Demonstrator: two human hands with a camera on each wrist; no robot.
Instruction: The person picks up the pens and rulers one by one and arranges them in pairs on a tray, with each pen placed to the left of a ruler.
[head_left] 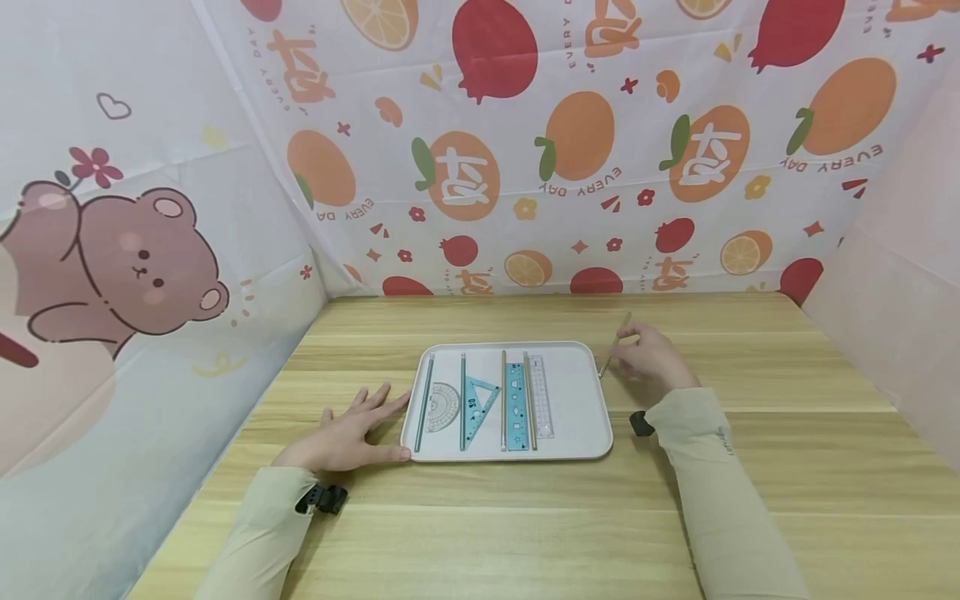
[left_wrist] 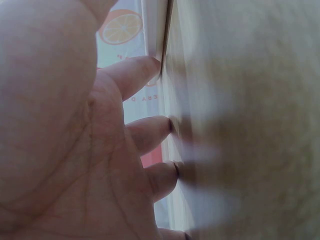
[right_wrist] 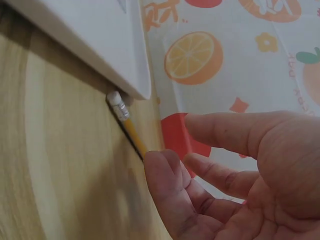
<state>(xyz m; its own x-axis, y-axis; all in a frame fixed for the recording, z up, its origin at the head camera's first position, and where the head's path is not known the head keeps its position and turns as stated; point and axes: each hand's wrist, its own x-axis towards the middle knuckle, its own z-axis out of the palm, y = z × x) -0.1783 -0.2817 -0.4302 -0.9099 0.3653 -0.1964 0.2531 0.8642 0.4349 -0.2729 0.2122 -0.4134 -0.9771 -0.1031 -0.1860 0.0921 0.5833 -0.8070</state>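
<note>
A white tray (head_left: 573,400) lies on the table. My left hand (head_left: 352,433) is at its left edge with fingers spread, thumb at the near corner and index fingertip at the side; in the left wrist view the fingertips (left_wrist: 162,182) meet the wooden surface. Just beyond the tray's right edge, my right hand (head_left: 651,357) is over a yellow pencil (head_left: 624,323). The right wrist view shows the pencil's white eraser end (right_wrist: 116,100) beside the tray wall. Fingertips (right_wrist: 159,167) overlap the rest of it, with the topmost digit apart from them.
On the tray, from left, lie a dark green pencil (head_left: 423,404), a clear protractor (head_left: 444,406), another green pencil (head_left: 462,400), a teal set square (head_left: 474,417), a gold pencil (head_left: 503,400), a teal ruler (head_left: 516,408), a second gold pencil (head_left: 529,400) and a clear ruler (head_left: 542,396). Printed cloth (head_left: 525,250) stands behind the table.
</note>
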